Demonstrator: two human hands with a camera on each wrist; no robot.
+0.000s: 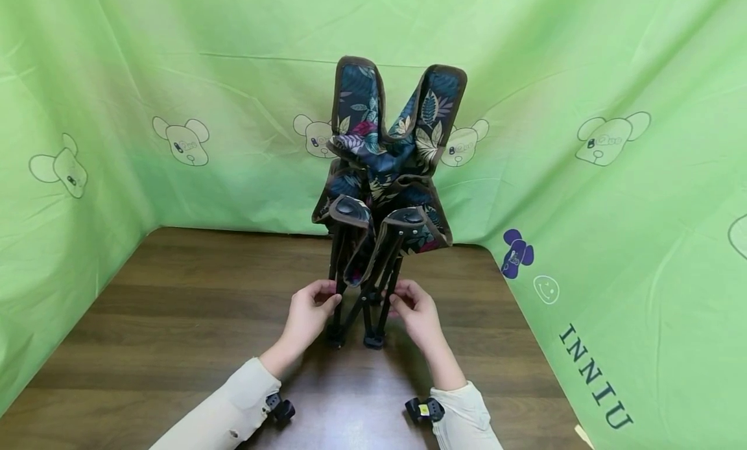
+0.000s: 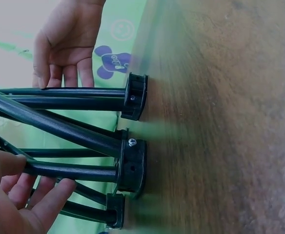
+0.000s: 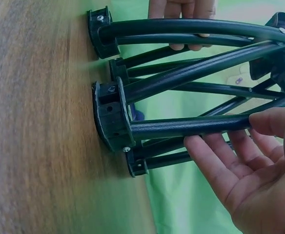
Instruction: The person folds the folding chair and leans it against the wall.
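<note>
A folded camp chair [image 1: 385, 152] with dark floral fabric stands upright on the wooden table [image 1: 175, 320], its black legs [image 1: 364, 301] bunched together. My left hand [image 1: 332, 299] grips a leg tube on the chair's left side, just above the feet. My right hand [image 1: 397, 301] grips a tube on the right side at the same height. In the left wrist view my left hand [image 2: 30, 183] has thumb and fingers around a tube near the plastic foot [image 2: 132, 165]. In the right wrist view my right hand [image 3: 230, 139] holds a tube near another foot [image 3: 109, 114].
Green cloth [image 1: 613, 177] printed with bear drawings hangs close behind the table and along both its sides. The chair's feet [image 1: 373, 340] rest on the table's middle. Bare wood lies to the left and right of the chair.
</note>
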